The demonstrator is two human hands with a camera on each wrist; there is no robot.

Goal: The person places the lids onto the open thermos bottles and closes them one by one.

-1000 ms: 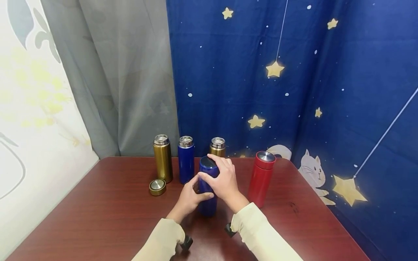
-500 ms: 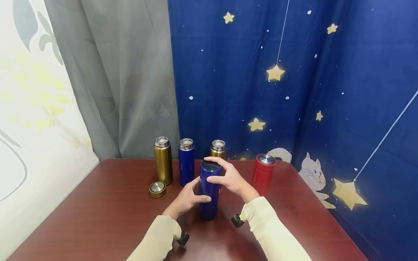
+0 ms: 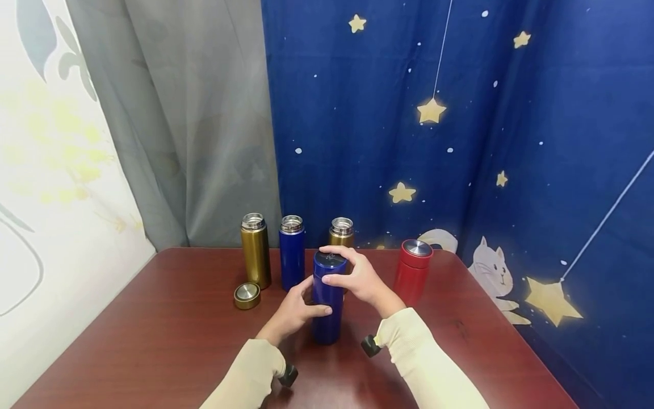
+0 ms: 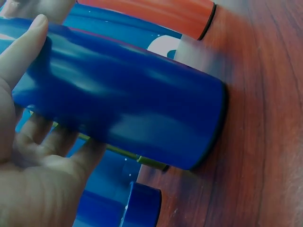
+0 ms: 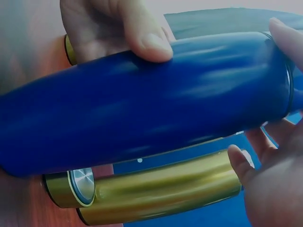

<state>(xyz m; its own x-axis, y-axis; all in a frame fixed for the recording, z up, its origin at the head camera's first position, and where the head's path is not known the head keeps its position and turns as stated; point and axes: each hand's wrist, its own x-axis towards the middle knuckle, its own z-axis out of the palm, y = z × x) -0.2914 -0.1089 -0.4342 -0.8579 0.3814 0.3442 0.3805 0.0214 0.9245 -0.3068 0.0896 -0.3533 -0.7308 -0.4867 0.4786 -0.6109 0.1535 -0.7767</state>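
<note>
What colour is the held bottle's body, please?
The held bottle's body is glossy blue, showing best in the left wrist view.

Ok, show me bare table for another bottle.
Left: between the gold lid, left sleeve and left edge of the table. Right: between the red bottle, right sleeve and right edge. Crowded: the middle, where left hand and right hand grip the front blue bottle, with two gold bottles and another blue one behind.

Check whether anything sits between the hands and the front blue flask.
Nothing visible does: the left hand grips the blue flask and the right hand holds its lid. One gold flask stands behind.
</note>
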